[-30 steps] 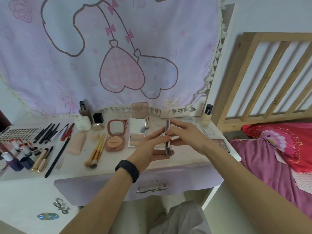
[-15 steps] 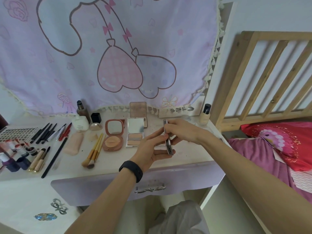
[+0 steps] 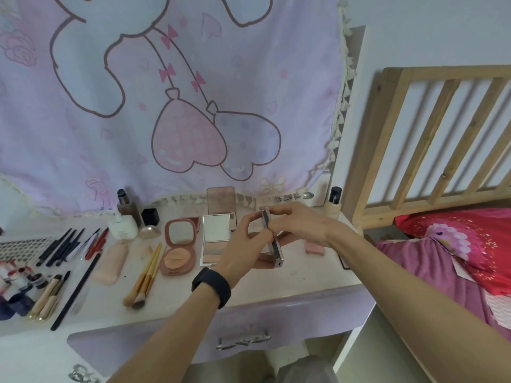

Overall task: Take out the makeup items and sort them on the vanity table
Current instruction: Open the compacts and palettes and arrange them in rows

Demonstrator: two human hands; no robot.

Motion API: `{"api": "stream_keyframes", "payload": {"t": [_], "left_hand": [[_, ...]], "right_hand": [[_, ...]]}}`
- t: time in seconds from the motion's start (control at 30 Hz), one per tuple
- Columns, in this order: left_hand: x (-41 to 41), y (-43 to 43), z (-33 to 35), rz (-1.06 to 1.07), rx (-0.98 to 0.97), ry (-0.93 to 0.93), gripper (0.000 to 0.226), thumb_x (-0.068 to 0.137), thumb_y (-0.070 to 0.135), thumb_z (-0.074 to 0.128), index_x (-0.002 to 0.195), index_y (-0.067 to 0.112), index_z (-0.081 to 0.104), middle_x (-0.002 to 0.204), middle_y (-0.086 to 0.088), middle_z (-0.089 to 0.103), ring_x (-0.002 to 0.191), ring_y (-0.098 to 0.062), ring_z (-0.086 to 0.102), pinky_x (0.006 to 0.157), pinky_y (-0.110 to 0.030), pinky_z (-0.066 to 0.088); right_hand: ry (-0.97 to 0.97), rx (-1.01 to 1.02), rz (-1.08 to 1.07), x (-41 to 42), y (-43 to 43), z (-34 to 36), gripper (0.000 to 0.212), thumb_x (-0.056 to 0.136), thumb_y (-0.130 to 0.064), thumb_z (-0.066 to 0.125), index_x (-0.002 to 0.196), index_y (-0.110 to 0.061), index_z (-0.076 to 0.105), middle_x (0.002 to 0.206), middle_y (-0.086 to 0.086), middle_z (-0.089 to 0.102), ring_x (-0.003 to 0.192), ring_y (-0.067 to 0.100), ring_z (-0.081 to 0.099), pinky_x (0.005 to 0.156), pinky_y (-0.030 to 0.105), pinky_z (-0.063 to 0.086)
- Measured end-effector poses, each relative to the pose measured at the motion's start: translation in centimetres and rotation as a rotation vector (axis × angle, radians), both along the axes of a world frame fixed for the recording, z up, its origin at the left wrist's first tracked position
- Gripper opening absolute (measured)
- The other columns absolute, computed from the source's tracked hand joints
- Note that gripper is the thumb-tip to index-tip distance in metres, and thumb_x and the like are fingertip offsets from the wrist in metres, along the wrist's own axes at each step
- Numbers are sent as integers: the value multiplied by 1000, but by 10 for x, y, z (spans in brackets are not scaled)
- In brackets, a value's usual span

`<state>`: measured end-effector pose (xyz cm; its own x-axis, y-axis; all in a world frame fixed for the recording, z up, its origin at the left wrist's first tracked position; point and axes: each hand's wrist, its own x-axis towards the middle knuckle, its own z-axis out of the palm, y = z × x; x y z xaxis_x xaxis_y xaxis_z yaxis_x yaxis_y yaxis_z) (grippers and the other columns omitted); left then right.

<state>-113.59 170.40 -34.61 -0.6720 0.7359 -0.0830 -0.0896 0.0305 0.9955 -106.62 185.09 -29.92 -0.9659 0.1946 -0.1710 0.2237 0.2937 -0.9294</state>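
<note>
Frame centre: left hand (image 3: 243,252) curls under a silver compact (image 3: 272,241), right hand (image 3: 301,225) pinches its top edge (probably opening it). Next, lay it beside the square palette (image 3: 215,239) leftward.

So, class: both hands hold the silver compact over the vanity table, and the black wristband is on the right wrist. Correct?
No. The head view shows the black wristband on the left wrist. The left hand and right hand do hold the silver compact over the vanity table.
</note>
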Motion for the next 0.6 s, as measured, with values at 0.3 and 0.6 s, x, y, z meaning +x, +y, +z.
{"api": "stream_keyframes", "payload": {"t": [0.3, 0.6], "left_hand": [[-11, 20, 8, -51, -78, 138, 35, 100, 26, 46, 131, 42, 50, 106, -8, 71, 80, -32, 75, 75, -45, 62], [-34, 29, 13, 30, 126, -323, 32, 99, 17, 44, 122, 0, 58, 111, -29, 67, 92, -51, 69, 77, -51, 60]], "right_hand": [[-41, 122, -35, -23, 12, 7, 15, 80, -10, 59, 87, -6, 71, 89, 16, 74, 88, 29, 75, 90, 49, 60], [17, 52, -135, -32, 22, 14, 22, 91, -21, 61, 98, -5, 74, 102, 14, 76, 93, 25, 74, 78, 28, 62]]}}
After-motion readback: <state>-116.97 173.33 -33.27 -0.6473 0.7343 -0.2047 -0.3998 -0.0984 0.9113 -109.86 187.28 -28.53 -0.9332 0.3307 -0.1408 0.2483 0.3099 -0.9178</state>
